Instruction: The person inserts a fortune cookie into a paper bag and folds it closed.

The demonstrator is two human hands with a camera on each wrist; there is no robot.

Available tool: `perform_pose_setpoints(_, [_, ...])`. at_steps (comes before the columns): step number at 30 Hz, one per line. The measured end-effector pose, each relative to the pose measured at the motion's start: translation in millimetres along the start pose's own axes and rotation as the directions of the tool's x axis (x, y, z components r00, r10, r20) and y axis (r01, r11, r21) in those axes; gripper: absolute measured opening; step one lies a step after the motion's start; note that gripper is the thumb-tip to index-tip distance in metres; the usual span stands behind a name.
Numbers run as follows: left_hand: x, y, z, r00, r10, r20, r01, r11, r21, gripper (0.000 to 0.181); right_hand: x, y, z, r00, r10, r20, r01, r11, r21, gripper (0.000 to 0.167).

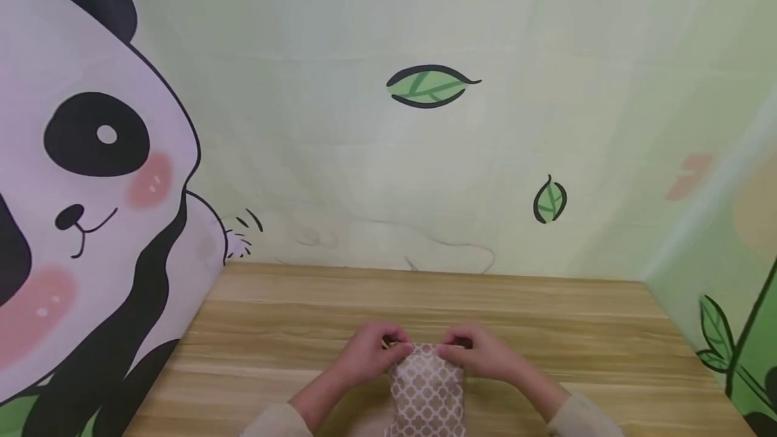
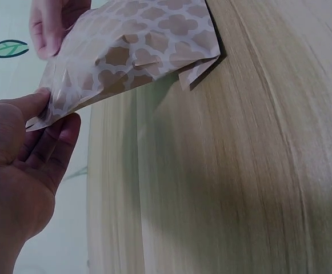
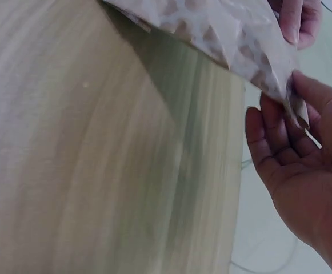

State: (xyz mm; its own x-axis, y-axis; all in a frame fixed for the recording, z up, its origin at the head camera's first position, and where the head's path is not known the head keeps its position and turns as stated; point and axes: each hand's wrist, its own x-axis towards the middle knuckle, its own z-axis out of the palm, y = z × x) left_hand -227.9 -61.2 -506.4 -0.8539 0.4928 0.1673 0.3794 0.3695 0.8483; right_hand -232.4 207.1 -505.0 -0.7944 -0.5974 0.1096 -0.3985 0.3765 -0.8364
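Observation:
Both hands hold a paper bag [image 1: 427,390], tan with a white lattice pattern, by its far edge above the wooden table. My left hand [image 1: 373,354] pinches the left corner of that edge between thumb and fingers. At the right corner, my right hand [image 1: 485,355] pinches it the same way. The left wrist view shows the bag [image 2: 154,43] slightly bulged and creased, with a small folded flap at its near corner. In the right wrist view, the corner of the bag [image 3: 263,63] is bent between thumb and fingers. The bag's near end runs out of the head view.
A wood-grain table [image 1: 273,309] lies under the hands. Behind it hangs a pale green backdrop [image 1: 315,120] with printed leaves, and a large printed panda [image 1: 109,221] fills the left side.

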Motion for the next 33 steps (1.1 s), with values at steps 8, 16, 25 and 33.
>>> perform_pose_setpoints(8, [-1.9, -1.5, 1.2, 1.000, 0.006, -0.002, -0.006, 1.000, 0.003, 0.011, -6.4, 3, 3, 0.999, 0.021, -0.036, -0.023, 0.999, -0.041, 0.012])
perform_pose_setpoints(16, [-4.9, -1.7, 1.9, 0.999, 0.029, -0.028, -0.029, 1.000, -0.001, 0.008, -20.5, 8, -1, 0.990, 0.137, -0.026, -0.134, 0.985, 0.105, 0.013])
perform_pose_setpoints(25, [-2.9, -5.2, 1.5, 0.996, 0.083, 0.024, -0.085, 0.990, 0.112, 0.008, -25.4, 7, 4, 0.996, 0.036, -0.082, -0.029, 0.996, 0.085, 0.010])
perform_pose_setpoints(33, [-5.7, -12.0, -1.4, 0.996, 0.058, 0.063, -0.060, 0.998, 0.031, 0.011, -28.2, 4, 6, 0.993, 0.050, -0.109, -0.041, 0.996, 0.081, 0.009])
